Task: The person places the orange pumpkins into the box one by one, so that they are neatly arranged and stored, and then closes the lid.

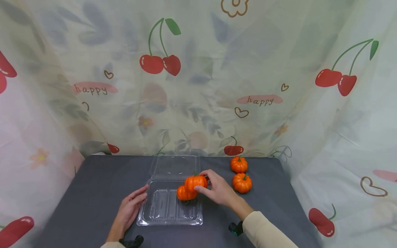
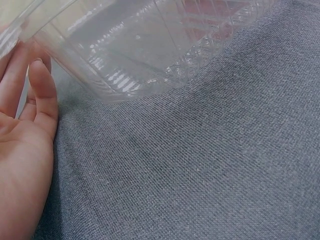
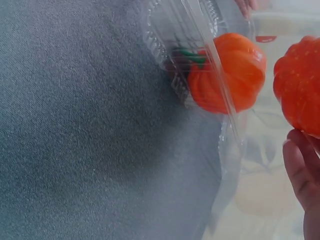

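Observation:
My right hand (image 1: pixel 221 190) holds a small orange pumpkin (image 1: pixel 196 183) by its right side, above the right part of a clear plastic clamshell box (image 1: pixel 170 220). Inside the box a second orange pumpkin (image 1: pixel 182 193) lies toward the right wall, partly covered by the held one in the head view; the right wrist view shows this pumpkin (image 3: pixel 227 75) with its green stem through the clear wall. Fairly straight fingers of my left hand (image 1: pixel 131 208) rest along the box's left rim. The lid (image 1: pixel 176 165) lies folded back, away from me.
Two more orange pumpkins stand at the back right of the dark grey table (image 1: pixel 102 186), the farther pumpkin (image 1: pixel 238 164) just behind the nearer pumpkin (image 1: pixel 242 183). A curtain (image 1: pixel 198 86) printed with cherries rises behind the table and along both sides.

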`<action>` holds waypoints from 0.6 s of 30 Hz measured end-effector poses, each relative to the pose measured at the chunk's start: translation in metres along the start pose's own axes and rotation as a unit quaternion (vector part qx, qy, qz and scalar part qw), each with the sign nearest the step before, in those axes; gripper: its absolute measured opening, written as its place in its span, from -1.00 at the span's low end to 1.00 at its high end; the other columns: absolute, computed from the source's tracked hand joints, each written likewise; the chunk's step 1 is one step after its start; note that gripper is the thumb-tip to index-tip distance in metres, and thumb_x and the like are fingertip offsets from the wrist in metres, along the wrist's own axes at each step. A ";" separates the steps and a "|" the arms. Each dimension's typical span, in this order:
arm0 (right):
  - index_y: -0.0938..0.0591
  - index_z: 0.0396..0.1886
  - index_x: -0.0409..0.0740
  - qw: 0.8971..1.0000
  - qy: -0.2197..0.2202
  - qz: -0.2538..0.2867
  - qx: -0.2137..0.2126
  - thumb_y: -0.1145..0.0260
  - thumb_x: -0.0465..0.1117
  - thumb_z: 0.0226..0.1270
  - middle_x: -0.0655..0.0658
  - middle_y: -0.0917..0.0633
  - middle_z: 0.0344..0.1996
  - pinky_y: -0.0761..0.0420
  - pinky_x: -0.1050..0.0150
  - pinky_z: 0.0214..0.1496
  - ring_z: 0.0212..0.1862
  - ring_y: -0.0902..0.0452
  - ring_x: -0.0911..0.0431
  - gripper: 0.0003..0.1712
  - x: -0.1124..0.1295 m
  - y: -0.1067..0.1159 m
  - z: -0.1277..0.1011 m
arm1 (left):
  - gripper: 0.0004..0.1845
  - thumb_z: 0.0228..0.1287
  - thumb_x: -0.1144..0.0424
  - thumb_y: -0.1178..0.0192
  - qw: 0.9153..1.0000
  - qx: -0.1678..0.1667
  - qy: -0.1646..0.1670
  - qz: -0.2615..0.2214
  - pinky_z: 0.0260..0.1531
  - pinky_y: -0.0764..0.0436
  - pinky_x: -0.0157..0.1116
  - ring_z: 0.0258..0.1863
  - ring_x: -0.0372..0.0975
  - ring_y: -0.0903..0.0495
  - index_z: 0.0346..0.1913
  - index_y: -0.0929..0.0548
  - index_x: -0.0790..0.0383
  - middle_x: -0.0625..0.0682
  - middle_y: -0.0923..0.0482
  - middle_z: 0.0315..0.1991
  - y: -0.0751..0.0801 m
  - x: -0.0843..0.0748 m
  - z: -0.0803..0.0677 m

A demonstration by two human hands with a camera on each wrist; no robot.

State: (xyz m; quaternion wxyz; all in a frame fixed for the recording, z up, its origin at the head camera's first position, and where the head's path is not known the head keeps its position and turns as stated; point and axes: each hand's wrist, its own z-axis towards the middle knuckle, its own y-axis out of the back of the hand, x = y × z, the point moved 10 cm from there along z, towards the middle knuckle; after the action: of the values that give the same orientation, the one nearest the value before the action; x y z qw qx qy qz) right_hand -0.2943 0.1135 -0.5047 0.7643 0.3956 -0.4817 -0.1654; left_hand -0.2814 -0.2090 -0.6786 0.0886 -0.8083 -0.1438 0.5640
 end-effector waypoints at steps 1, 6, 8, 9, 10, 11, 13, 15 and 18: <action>-0.43 0.07 0.16 1.000 0.002 0.005 0.004 -0.20 0.38 0.17 0.17 -0.56 -0.13 -0.65 0.26 -0.12 -0.21 -0.49 0.32 -0.39 0.001 -0.001 0.000 | -0.33 0.12 0.23 -0.36 1.000 0.000 0.001 0.000 0.04 -0.57 -0.47 0.09 -0.52 -0.54 0.32 -0.42 0.23 -0.33 -0.63 0.04 0.000 0.000 0.000; -0.44 0.07 0.14 1.000 0.018 0.012 0.022 -0.20 0.37 0.19 0.14 -0.58 -0.14 -0.63 0.34 -0.16 -0.23 -0.50 0.30 -0.41 0.006 -0.009 -0.003 | -0.38 0.16 0.27 -0.32 1.000 0.003 -0.004 -0.002 0.03 -0.57 -0.47 0.09 -0.52 -0.55 0.32 -0.43 0.22 -0.33 -0.63 0.04 -0.002 -0.001 0.000; -0.44 0.07 0.14 0.999 0.022 0.020 0.033 -0.19 0.36 0.21 0.13 -0.60 -0.14 -0.63 0.36 -0.16 -0.22 -0.52 0.28 -0.42 0.007 -0.013 -0.005 | -0.38 0.16 0.28 -0.32 1.000 0.003 -0.006 -0.003 0.03 -0.58 -0.46 0.09 -0.51 -0.55 0.31 -0.43 0.24 -0.33 -0.64 0.03 -0.002 -0.001 0.000; -0.45 0.06 0.15 0.999 0.023 0.027 0.039 -0.19 0.35 0.21 0.13 -0.60 -0.14 -0.62 0.38 -0.17 -0.22 -0.53 0.26 -0.44 0.007 -0.015 -0.006 | -0.38 0.15 0.28 -0.32 1.000 0.003 -0.005 -0.007 0.03 -0.57 -0.46 0.09 -0.51 -0.55 0.31 -0.43 0.24 -0.32 -0.64 0.03 -0.002 -0.001 0.000; -0.45 0.06 0.15 0.998 0.026 0.032 0.044 -0.19 0.34 0.22 0.13 -0.60 -0.14 -0.62 0.38 -0.17 -0.22 -0.53 0.24 -0.45 0.008 -0.017 -0.007 | -0.37 0.15 0.28 -0.32 1.000 0.003 -0.004 -0.006 0.04 -0.57 -0.46 0.09 -0.51 -0.55 0.32 -0.42 0.25 -0.32 -0.64 0.03 -0.003 -0.001 0.000; -0.45 0.06 0.15 0.998 0.027 0.040 0.051 -0.20 0.33 0.23 0.13 -0.61 -0.14 -0.63 0.37 -0.17 -0.22 -0.54 0.24 -0.46 0.009 -0.019 -0.009 | -0.37 0.15 0.27 -0.32 1.000 0.002 -0.005 -0.002 0.03 -0.57 -0.46 0.09 -0.52 -0.55 0.32 -0.42 0.24 -0.33 -0.64 0.03 -0.003 -0.001 0.000; -0.45 0.06 0.15 0.996 0.035 0.049 0.060 -0.20 0.32 0.23 0.12 -0.61 -0.14 -0.64 0.35 -0.16 -0.22 -0.54 0.24 -0.47 0.012 -0.023 -0.011 | -0.36 0.14 0.28 -0.33 1.000 -0.001 -0.004 -0.002 0.03 -0.58 -0.46 0.08 -0.52 -0.55 0.32 -0.42 0.25 -0.32 -0.64 0.02 -0.002 0.000 0.000; -0.46 0.05 0.13 0.996 0.042 0.056 0.064 -0.22 0.30 0.23 0.12 -0.62 -0.14 -0.66 0.31 -0.15 -0.22 -0.54 0.25 -0.47 0.015 -0.026 -0.014 | -0.36 0.15 0.28 -0.33 1.000 0.001 -0.004 -0.003 0.03 -0.58 -0.47 0.08 -0.52 -0.55 0.32 -0.42 0.25 -0.32 -0.64 0.03 -0.002 0.000 0.000; -0.47 0.04 0.11 0.994 0.055 0.062 0.068 -0.24 0.28 0.23 0.11 -0.62 -0.14 -0.67 0.26 -0.13 -0.21 -0.53 0.27 -0.47 0.019 -0.030 -0.017 | -0.35 0.14 0.27 -0.33 1.000 0.006 -0.008 -0.008 0.04 -0.57 -0.47 0.09 -0.51 -0.55 0.32 -0.41 0.26 -0.32 -0.64 0.02 -0.002 -0.002 -0.001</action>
State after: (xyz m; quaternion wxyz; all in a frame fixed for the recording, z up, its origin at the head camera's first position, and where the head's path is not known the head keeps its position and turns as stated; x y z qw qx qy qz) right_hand -0.2665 0.0900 -0.5201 0.7698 0.4247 -0.4725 -0.0622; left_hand -0.2814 -0.2075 -0.6760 0.0974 -0.8017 -0.1477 0.5709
